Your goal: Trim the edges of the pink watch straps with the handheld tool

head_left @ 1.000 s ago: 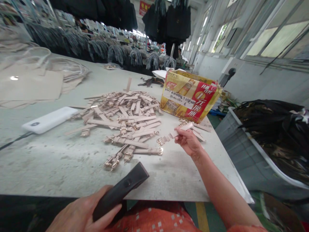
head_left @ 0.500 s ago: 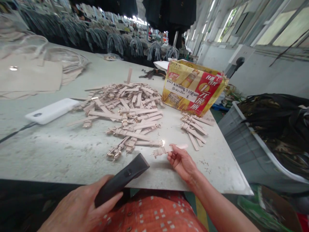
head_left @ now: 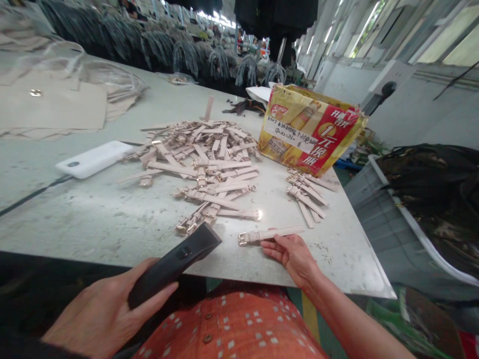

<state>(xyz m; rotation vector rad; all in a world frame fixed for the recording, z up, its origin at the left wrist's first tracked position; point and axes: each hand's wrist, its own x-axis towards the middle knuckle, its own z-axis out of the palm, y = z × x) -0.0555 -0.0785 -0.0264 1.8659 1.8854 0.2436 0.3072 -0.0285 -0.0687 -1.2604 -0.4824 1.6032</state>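
My left hand is wrapped round a black hair clipper, whose blade end points up and right over the table's front edge. Between the thumb and fingers of my right hand is a beige buckle strap, its metal buckle facing left and its tail pointing right. The clipper's head and the strap are apart. Behind them spreads a heap of similar beige straps with gold-coloured buckles. A smaller group of straps lies to the right, in front of the carton.
A yellow and red carton stands at the back right of the table. On the left are a white device with a black cable and beige bag pieces. A grey bin of dark material stands beyond the right edge.
The strap in my right hand has turned, so its buckle now shows flat and clear. My left hand with the clipper has shifted left, away from the strap. The camera view has moved slightly.
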